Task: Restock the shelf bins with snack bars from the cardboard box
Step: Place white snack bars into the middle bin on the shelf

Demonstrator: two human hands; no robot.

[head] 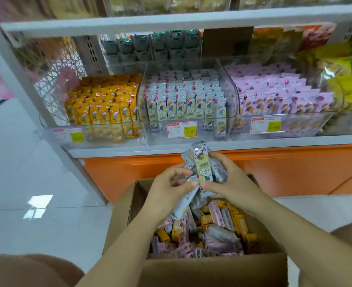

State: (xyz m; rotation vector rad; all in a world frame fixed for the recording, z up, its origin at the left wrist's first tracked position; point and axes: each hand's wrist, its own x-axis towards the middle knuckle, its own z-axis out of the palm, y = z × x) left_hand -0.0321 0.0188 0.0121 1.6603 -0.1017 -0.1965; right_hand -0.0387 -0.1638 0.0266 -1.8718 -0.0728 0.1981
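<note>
Holding a small bunch of grey snack bars (204,168) between them, the left hand (166,183) and the right hand (233,183) meet at the centre of the frame, just above the far edge of the open cardboard box (212,266). The right hand's fingers curl round the bars that stand nearly upright, long axes pointing up the frame. The left hand's fingertips pinch the same bunch from the left, and one bar under it slants down to the lower left. The relation that matters is straight up the frame: the middle bin (183,104), packed with matching grey bars in upright rows, sits directly above the hands, with its price tag (182,130) just above the bunch's top ends. The yellow bin (104,108) lies up and to the left and the pink bin (274,96) up and to the right. The upright bars already lie as the bin's rows do, so the lift likely needs little turning. The slanted bar probably has to be squared up first. Both hands are about equally near. Mixed yellow, pink and grey bars lie loose in the box below.
</note>
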